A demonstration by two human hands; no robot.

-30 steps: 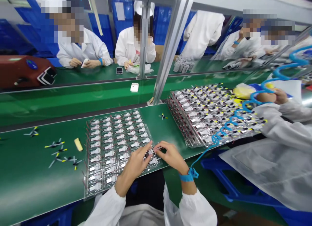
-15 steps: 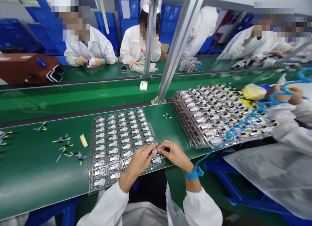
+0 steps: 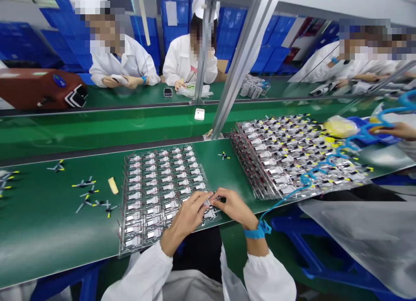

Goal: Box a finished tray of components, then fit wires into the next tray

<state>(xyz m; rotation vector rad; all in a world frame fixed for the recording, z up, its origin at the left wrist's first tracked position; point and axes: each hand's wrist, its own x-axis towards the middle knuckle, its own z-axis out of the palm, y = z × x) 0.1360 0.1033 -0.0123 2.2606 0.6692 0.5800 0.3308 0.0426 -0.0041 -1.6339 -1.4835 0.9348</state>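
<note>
A clear plastic tray (image 3: 152, 200) lies on the green bench, filled with rows of small white rectangular parts with thin red and black wires. Over its right front corner, my left hand (image 3: 189, 211) and my right hand (image 3: 231, 204) meet fingertip to fingertip. Both pinch one small white part (image 3: 207, 202) with a dark end, mostly covered by the fingers. Around my right wrist is a blue strap (image 3: 259, 230) with a coiled blue cord (image 3: 320, 164).
Stacked trays (image 3: 279, 158) of similar parts with yellow-tipped pieces stand at right. Several black pieces with yellow tips (image 3: 85, 183) and a pale yellow block (image 3: 113, 185) lie at left. A metal post (image 3: 238, 63) rises behind. Co-workers sit across the bench; another person's hand (image 3: 398, 131) shows at right.
The view has shifted slightly. My hands keep their pinch at the same tray corner. At right, the neighbouring person's arms have drawn back from the stacked trays, leaving one hand by a blue bin.
</note>
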